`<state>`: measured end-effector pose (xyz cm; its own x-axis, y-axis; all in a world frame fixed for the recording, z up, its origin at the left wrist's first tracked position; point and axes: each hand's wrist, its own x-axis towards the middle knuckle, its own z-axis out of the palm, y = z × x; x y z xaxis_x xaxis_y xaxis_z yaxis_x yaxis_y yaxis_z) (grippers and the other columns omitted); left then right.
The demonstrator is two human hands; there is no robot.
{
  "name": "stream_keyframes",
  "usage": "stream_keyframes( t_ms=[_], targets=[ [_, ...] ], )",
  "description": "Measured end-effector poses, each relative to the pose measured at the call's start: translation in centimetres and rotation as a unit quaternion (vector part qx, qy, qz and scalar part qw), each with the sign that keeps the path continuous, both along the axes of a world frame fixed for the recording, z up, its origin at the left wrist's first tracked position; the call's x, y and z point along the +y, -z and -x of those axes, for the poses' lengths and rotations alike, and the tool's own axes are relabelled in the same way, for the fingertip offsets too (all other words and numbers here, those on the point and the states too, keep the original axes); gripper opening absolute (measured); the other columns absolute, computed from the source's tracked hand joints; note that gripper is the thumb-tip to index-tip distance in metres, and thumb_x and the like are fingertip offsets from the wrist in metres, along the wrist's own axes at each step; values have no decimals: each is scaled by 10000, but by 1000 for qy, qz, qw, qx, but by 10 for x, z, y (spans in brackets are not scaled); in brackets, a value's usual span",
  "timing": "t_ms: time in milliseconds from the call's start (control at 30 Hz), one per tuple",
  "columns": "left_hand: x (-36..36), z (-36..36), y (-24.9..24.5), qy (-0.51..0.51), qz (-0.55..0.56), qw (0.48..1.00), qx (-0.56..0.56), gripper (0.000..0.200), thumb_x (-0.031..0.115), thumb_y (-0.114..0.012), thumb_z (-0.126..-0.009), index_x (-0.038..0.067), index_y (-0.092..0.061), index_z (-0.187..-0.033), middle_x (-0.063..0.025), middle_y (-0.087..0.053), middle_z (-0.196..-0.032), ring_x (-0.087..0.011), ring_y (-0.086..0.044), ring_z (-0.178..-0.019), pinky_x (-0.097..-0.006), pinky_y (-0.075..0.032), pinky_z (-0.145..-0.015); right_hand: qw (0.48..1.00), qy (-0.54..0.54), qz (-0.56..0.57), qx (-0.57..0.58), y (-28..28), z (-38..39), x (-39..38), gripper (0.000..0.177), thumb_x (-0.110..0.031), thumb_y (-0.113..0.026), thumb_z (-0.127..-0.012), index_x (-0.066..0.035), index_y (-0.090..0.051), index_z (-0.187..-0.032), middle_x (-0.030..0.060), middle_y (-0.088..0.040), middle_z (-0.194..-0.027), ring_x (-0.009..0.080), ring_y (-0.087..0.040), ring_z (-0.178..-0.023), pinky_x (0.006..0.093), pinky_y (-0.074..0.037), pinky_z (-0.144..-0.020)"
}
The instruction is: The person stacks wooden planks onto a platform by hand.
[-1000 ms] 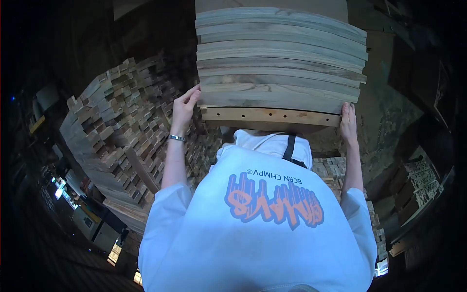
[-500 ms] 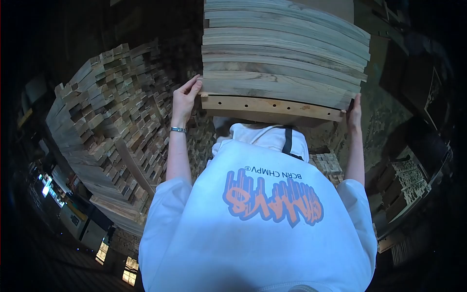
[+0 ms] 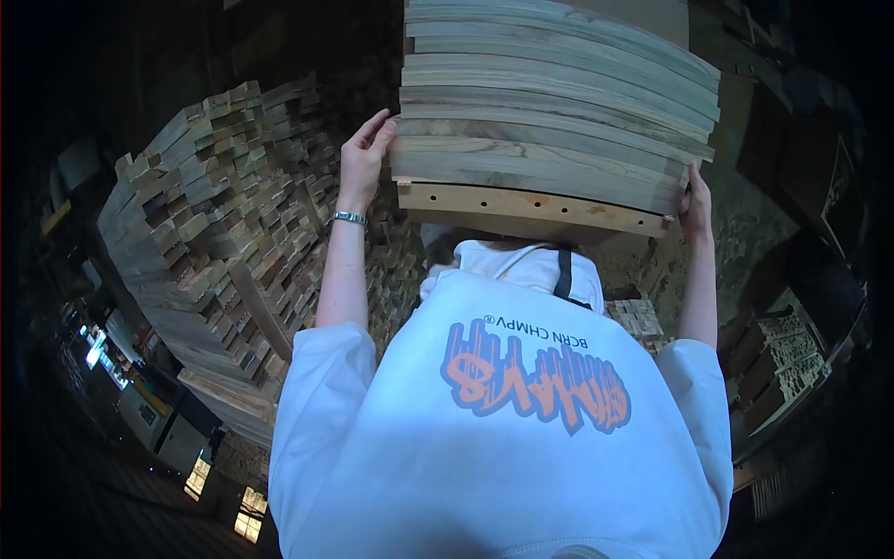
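A stack of long pale boards point(image 3: 549, 126) lies crosswise in front of me, with uneven ends. Below its nearest board runs a light wooden bar point(image 3: 535, 207) with several dark holes. My left hand point(image 3: 366, 160), with a metal band at the wrist, is at the left ends of the near boards, thumb and fingertips against them. At the right ends, my right hand point(image 3: 696, 205) has its bent fingers against the boards, and its fingertips are partly hidden.
A tall pile of short wood pieces point(image 3: 223, 224) stands at the left. More stacked wood point(image 3: 787, 354) is at the lower right, and a small bundle of sticks point(image 3: 635, 317) shows beside my right side. Sawdust-like debris covers the floor at the right.
Both hands have shifted up along the board ends, from the nearest board toward those farther back. The whole view has moved slightly, so the stack appears a little farther right.
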<state>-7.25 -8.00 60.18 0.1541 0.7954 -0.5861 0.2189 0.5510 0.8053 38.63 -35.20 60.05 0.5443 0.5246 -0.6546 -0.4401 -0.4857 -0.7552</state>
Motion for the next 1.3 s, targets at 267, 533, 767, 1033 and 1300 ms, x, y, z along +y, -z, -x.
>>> stream_keyframes(
  t_ms=[267, 533, 767, 1033, 1300],
  targets=[
    [8, -6, 9, 29, -48, 998, 6, 423, 256, -683, -913, -44, -621, -1204, -111, -676, -1126, -124, -615, -1011, -255, -466, -908, 998, -32, 32, -53, -5, -4, 16, 461, -366, -676, -909, 16, -631, -1164, 60, -639, -1102, 100, -551, -1016, 249, -426, -893],
    [36, -14, 13, 40, 43, 990, -125, 434, 267, -628, -941, -51, -588, -1232, -96, -640, -1158, -138, -595, -1047, -248, -484, -841, 998, -47, 35, -16, 10, -16, 11, 486, -360, -640, -932, -1, -576, -1254, 37, -605, -1197, 111, -541, -1092, 253, -404, -935],
    [56, -19, 9, 89, 70, 987, -114, 397, 264, -593, -962, -33, -603, -1224, -77, -642, -1169, -143, -599, -1054, -285, -494, -862, 995, -95, -29, 14, 14, -76, 33, 436, -351, -628, -939, -6, -593, -1203, 12, -621, -1124, 89, -562, -982, 249, -422, -880],
    [69, -29, 21, 90, -52, 995, 11, 446, 278, -675, -911, -39, -614, -1218, -98, -662, -1151, -136, -612, -1027, -259, -482, -872, 967, -226, 68, -99, -2, -69, 53, 482, -441, -662, -894, 6, -664, -1073, 17, -652, -991, 97, -564, -937, 250, -408, -853],
    [90, -37, 17, 70, 79, 982, -157, 419, 199, -620, -883, -24, -596, -1237, -70, -644, -1108, -140, -576, -1029, -263, -456, -838, 962, -252, 88, -63, -8, -70, 61, 508, -426, -674, -889, -2, -594, -1158, 19, -624, -1057, 102, -564, -960, 267, -433, -862]
  ],
)
